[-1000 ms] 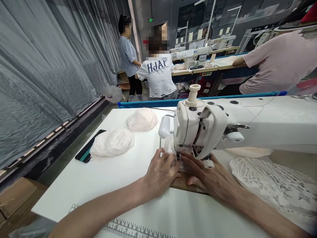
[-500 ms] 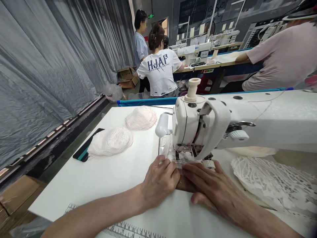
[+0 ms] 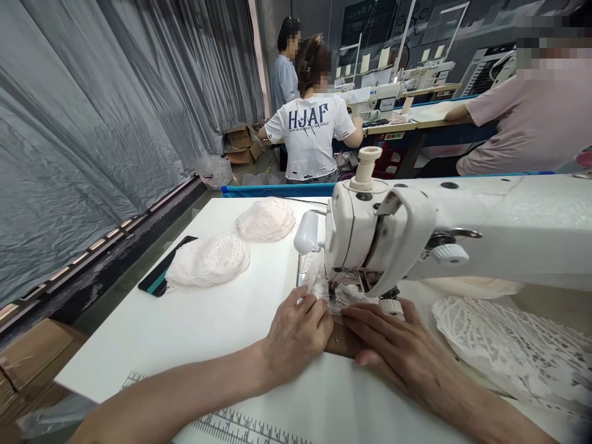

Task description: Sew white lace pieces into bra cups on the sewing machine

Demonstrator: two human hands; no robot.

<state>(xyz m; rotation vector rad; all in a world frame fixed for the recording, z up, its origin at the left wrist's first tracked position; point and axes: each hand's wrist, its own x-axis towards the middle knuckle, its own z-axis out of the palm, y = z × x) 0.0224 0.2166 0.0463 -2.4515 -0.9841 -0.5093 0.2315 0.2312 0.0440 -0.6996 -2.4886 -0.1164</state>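
Observation:
A white sewing machine (image 3: 356,228) stands over the table, with white lace fabric (image 3: 317,277) under its needle area. My left hand (image 3: 298,336) is closed, its thumb and bent fingers pinching the lace edge just left of the presser foot. Flat beside it lies my right hand (image 3: 398,339), fingers stretched out together, their tips pressing on the lace at the front of the needle area. A brown plate (image 3: 342,339) shows between both hands. The machine head partly hides the fabric behind the needle.
Two piles of pale lace pieces, a near pile (image 3: 208,260) and a far pile (image 3: 266,219), lie on the white table (image 3: 222,327). More lace (image 3: 509,345) rests at right under the machine arm. Ruler markings (image 3: 245,425) run along the front. Several people sit or stand beyond.
The lace at the needle has shifted slightly under my fingers; both hands keep nearly the same place. The view has tilted a little, and the person in the white shirt has turned their head.

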